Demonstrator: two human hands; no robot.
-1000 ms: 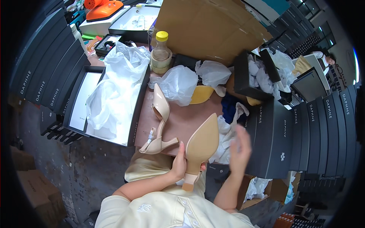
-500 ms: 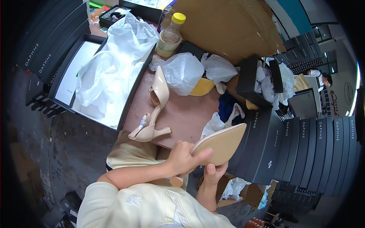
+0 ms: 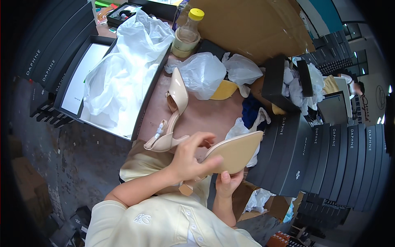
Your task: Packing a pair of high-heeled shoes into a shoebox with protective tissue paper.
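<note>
A beige pointed high-heeled shoe is held up in front of me, its tan sole facing me and its heel tip pointing down. My right hand grips it from below, with the thumb against the sole edge. Spread fingers of my left hand are lifted at the shoe's left side, and its thumb lies over the sole; whether the thumb touches is hard to tell. The matching shoe, with an ankle strap and a small bow, lies on its side on the pinkish table.
An open shoe box with white tissue paper lies left, beside stacked dark boxes. Tape rolls, a yellow-capped bottle and plastic bags stand farther back. More dark boxes line the right. A person is far right.
My left hand's fingers have lifted and spread away from the shoe's side. The held shoe has shifted slightly, and more of its heel shows. The other shoe stays on the table.
</note>
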